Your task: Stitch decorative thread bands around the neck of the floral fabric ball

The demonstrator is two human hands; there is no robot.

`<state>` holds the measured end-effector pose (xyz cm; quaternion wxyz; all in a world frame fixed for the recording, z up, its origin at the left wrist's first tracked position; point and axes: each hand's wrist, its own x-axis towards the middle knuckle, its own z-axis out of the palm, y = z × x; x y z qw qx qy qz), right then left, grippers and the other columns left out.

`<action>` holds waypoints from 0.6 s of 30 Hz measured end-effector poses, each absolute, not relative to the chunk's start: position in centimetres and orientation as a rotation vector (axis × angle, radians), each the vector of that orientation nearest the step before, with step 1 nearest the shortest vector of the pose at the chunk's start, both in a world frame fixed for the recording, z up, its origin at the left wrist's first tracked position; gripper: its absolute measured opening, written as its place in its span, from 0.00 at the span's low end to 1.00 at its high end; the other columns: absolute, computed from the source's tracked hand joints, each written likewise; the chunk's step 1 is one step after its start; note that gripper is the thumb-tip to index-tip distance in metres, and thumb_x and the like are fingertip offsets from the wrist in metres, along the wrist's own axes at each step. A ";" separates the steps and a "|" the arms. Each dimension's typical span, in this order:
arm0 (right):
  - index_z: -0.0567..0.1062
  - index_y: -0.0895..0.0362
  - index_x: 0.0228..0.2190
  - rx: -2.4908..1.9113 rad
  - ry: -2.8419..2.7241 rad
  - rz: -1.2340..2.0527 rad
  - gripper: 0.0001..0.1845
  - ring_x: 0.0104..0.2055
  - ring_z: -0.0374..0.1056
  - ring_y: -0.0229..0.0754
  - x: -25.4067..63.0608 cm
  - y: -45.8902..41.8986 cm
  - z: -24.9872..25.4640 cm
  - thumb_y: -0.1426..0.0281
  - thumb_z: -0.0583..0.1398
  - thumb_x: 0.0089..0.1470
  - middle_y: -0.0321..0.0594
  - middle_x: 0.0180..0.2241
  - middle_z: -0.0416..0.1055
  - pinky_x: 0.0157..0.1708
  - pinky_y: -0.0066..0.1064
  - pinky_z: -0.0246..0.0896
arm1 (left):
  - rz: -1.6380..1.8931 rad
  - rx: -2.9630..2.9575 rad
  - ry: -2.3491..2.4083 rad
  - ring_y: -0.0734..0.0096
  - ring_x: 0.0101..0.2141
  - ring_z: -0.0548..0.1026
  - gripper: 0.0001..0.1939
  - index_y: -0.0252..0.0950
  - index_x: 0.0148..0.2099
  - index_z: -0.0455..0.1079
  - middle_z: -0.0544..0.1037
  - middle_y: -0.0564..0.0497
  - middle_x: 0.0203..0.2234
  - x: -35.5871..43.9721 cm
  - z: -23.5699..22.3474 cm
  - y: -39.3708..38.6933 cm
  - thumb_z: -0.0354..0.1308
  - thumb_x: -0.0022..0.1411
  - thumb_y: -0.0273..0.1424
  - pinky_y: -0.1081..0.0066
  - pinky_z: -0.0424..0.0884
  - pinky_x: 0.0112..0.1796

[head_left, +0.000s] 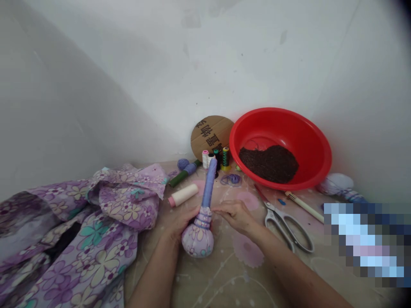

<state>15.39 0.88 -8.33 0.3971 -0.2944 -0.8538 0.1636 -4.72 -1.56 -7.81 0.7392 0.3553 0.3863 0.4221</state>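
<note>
A stuffed floral bundle (197, 244) is held above the table (218, 282) by the left hand (183, 222), whose fingers are partly hidden behind it. Its rounded end is turned toward the wearer, and its purple-wrapped handle (209, 186) is pointed up and away, tilted slightly right. The gathered neck (203, 219) is ringed by several turns of purple cord. Beside this neck, the fingers of the right hand (236, 215) are drawn narrowly together; whether a strand is pinched between them cannot be told.

On the left, the table is covered by crumpled floral cloth (112, 231). A white roll with a pink end (183, 195) is laid beyond the left hand, and thread spools (205, 159) are grouped behind the handle, before a printed cardboard disc (210, 134). To the right, dark grains (271, 163) are held in a red basin (279, 113), with scissors (284, 224) placed in front.
</note>
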 end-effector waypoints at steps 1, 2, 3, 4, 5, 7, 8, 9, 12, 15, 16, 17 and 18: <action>0.80 0.54 0.36 -0.746 -2.167 0.411 0.13 0.31 0.75 0.39 15.4 0.8 -8.3 0.73 0.55 0.58 0.40 0.30 0.79 0.32 0.27 0.67 | 0.935 0.776 0.853 0.60 0.30 0.78 0.11 0.29 0.34 0.73 0.77 0.51 0.20 -4.7 -7.8 -1.6 0.60 0.54 0.33 0.66 0.70 0.33; 0.80 0.54 0.36 -0.746 -2.169 0.405 0.13 0.31 0.75 0.39 15.4 0.8 -8.3 0.73 0.55 0.58 0.40 0.30 0.79 0.32 0.27 0.67 | 0.947 0.770 0.859 0.60 0.30 0.78 0.10 0.29 0.33 0.73 0.77 0.51 0.20 -4.7 -7.7 -1.6 0.60 0.53 0.33 0.66 0.70 0.33; 0.80 0.54 0.36 -0.747 -2.170 0.399 0.13 0.31 0.75 0.39 15.3 0.8 -8.3 0.73 0.55 0.57 0.40 0.30 0.79 0.32 0.27 0.67 | 0.955 0.764 0.864 0.61 0.29 0.78 0.10 0.29 0.33 0.74 0.77 0.51 0.20 -4.6 -7.7 -1.6 0.61 0.53 0.32 0.66 0.70 0.33; 0.80 0.54 0.36 -0.747 -2.170 0.393 0.12 0.31 0.75 0.39 15.3 0.8 -8.3 0.73 0.55 0.57 0.40 0.30 0.79 0.33 0.27 0.67 | 0.957 0.760 0.866 0.61 0.29 0.78 0.10 0.29 0.33 0.74 0.77 0.51 0.20 -4.6 -7.7 -1.6 0.61 0.52 0.32 0.67 0.70 0.33; 0.80 0.54 0.36 -0.747 -2.170 0.387 0.12 0.32 0.75 0.39 15.3 0.8 -8.3 0.73 0.56 0.57 0.40 0.30 0.79 0.33 0.27 0.67 | 0.956 0.758 0.867 0.62 0.28 0.78 0.10 0.29 0.33 0.74 0.77 0.51 0.20 -4.6 -7.7 -1.6 0.62 0.52 0.32 0.67 0.69 0.32; 0.80 0.53 0.36 -0.751 -2.169 0.376 0.12 0.32 0.75 0.39 15.3 0.8 -8.4 0.73 0.56 0.57 0.40 0.31 0.79 0.33 0.27 0.67 | 0.952 0.766 0.864 0.62 0.28 0.78 0.10 0.29 0.33 0.74 0.78 0.50 0.21 -4.6 -7.6 -1.5 0.62 0.51 0.32 0.68 0.69 0.32; 0.80 0.53 0.36 -0.756 -2.167 0.371 0.12 0.32 0.75 0.39 15.3 0.8 -8.4 0.73 0.56 0.57 0.40 0.32 0.79 0.33 0.28 0.68 | 0.953 0.772 0.862 0.61 0.29 0.78 0.10 0.29 0.33 0.74 0.78 0.50 0.21 -4.7 -7.7 -1.5 0.62 0.51 0.32 0.67 0.70 0.32; 0.80 0.53 0.36 -0.761 -2.166 0.366 0.12 0.33 0.75 0.39 15.2 0.8 -8.5 0.73 0.56 0.57 0.40 0.32 0.79 0.33 0.28 0.68 | 0.958 0.778 0.863 0.61 0.29 0.78 0.10 0.29 0.32 0.74 0.78 0.50 0.21 -4.7 -7.7 -1.4 0.62 0.51 0.32 0.67 0.70 0.32; 0.80 0.53 0.36 -0.776 -2.157 0.353 0.12 0.32 0.75 0.39 15.2 0.8 -8.4 0.73 0.56 0.56 0.40 0.31 0.79 0.33 0.27 0.67 | 0.964 0.793 0.862 0.60 0.31 0.78 0.10 0.30 0.33 0.75 0.78 0.50 0.21 -4.7 -7.7 -1.4 0.63 0.50 0.32 0.66 0.70 0.33; 0.80 0.54 0.36 -0.761 -2.161 0.342 0.13 0.30 0.75 0.38 15.2 0.7 -8.3 0.74 0.55 0.57 0.39 0.30 0.79 0.32 0.26 0.67 | 0.942 0.785 0.848 0.62 0.28 0.78 0.10 0.32 0.33 0.75 0.79 0.49 0.22 -4.7 -7.7 -1.5 0.63 0.51 0.34 0.66 0.71 0.31; 0.80 0.54 0.36 -0.753 -2.162 0.338 0.13 0.30 0.75 0.38 15.3 0.7 -8.2 0.75 0.55 0.57 0.39 0.29 0.79 0.31 0.26 0.67 | 0.949 0.782 0.850 0.63 0.27 0.77 0.10 0.32 0.33 0.75 0.79 0.49 0.23 -4.6 -7.7 -1.6 0.63 0.51 0.35 0.66 0.72 0.31; 0.80 0.54 0.36 -0.746 -2.163 0.333 0.13 0.30 0.75 0.38 15.3 0.7 -8.2 0.75 0.55 0.57 0.39 0.29 0.79 0.31 0.26 0.67 | 0.957 0.780 0.856 0.64 0.26 0.77 0.10 0.32 0.33 0.75 0.79 0.49 0.22 -4.6 -7.7 -1.6 0.63 0.51 0.35 0.66 0.72 0.31; 0.80 0.54 0.36 -0.739 -2.163 0.328 0.13 0.30 0.74 0.38 15.3 0.7 -8.2 0.75 0.55 0.57 0.39 0.29 0.79 0.31 0.26 0.67 | 0.965 0.779 0.861 0.64 0.25 0.77 0.10 0.32 0.33 0.75 0.79 0.49 0.22 -4.6 -7.8 -1.6 0.63 0.51 0.35 0.66 0.72 0.31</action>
